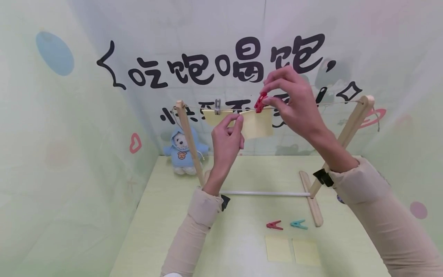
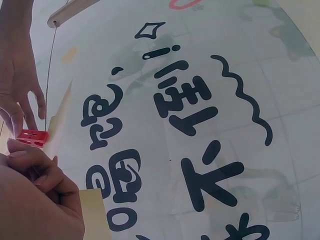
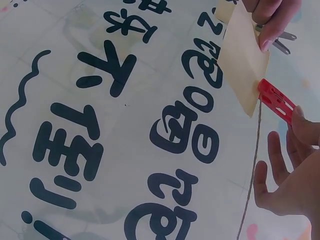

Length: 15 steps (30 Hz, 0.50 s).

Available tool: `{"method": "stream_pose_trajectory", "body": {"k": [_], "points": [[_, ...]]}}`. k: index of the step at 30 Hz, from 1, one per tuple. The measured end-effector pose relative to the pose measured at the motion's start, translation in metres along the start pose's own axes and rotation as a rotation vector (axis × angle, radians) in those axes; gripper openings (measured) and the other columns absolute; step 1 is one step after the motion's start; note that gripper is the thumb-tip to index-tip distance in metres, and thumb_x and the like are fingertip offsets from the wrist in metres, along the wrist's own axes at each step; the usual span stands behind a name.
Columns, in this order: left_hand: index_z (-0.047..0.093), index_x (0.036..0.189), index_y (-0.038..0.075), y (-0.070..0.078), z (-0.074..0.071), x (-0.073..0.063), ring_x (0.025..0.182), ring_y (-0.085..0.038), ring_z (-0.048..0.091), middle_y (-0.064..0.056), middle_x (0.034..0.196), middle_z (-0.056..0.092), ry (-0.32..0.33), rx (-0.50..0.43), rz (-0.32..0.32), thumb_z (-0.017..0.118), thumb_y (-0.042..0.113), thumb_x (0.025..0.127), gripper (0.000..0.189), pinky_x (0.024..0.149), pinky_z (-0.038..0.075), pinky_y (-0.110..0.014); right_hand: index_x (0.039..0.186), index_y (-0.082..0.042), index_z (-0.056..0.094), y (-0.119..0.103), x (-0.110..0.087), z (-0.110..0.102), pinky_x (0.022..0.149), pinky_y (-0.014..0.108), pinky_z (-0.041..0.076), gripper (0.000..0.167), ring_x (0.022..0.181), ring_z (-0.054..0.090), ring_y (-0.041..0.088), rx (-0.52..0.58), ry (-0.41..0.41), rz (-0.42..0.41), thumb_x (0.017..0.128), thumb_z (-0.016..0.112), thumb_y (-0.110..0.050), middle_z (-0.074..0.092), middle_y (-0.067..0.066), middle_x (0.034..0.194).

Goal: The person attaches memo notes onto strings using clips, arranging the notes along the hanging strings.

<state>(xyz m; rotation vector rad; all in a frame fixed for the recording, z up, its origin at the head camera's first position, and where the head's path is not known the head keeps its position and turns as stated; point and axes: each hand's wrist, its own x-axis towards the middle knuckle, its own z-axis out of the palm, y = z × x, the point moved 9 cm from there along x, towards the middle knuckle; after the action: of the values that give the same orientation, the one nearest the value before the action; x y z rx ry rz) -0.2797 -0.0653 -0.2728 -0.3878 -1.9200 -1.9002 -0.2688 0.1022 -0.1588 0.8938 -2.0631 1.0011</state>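
My left hand [image 1: 225, 136] pinches the upper left corner of a yellow paper square [image 1: 257, 126] at the string [image 3: 253, 170]. At the square's upper right, my right hand [image 1: 298, 100] grips a red clothespin [image 1: 260, 103] between thumb and fingers. In the right wrist view the clothespin's tip [image 3: 263, 87] meets the corner of the paper at the string. Left of it, a grey clothespin [image 1: 217, 107] clips a second yellow square [image 1: 210, 116] to the string, partly hidden behind my left hand.
The string runs between two wooden posts [image 1: 189, 140] joined below by a white rod [image 1: 266, 193]. On the table lie a red clothespin [image 1: 274, 225], a teal clothespin [image 1: 299, 224] and two yellow squares [image 1: 278, 249]. A blue-hooded plush toy [image 1: 182, 152] sits behind the left post.
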Motion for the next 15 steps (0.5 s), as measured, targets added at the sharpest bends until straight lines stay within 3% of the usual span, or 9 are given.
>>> {"method": "stream_pose_trajectory", "body": {"k": [10, 15], "points": [[0.073, 0.117, -0.005, 0.001, -0.002, 0.0, 0.038, -0.007, 0.045, 0.01, 0.045, 0.048, 0.005, 0.002, -0.005, 0.063, 0.016, 0.113, 0.024, 0.039, 0.026, -0.023, 0.106, 0.012, 0.078, -0.001, 0.001, 0.008, 0.108, 0.037, 0.044, 0.015, 0.119, 0.062, 0.038, 0.006, -0.034, 0.004, 0.091, 0.081, 0.012, 0.067, 0.026, 0.118], [0.073, 0.121, -0.005, 0.002, -0.002, 0.0, 0.039, -0.007, 0.046, 0.01, 0.046, 0.048, 0.005, 0.01, -0.016, 0.062, 0.017, 0.114, 0.026, 0.039, 0.025, -0.023, 0.107, 0.011, 0.079, 0.002, 0.002, 0.014, 0.108, 0.041, 0.043, 0.016, 0.122, 0.061, 0.036, -0.003, -0.077, 0.067, 0.092, 0.081, 0.013, 0.067, 0.022, 0.118]]}}
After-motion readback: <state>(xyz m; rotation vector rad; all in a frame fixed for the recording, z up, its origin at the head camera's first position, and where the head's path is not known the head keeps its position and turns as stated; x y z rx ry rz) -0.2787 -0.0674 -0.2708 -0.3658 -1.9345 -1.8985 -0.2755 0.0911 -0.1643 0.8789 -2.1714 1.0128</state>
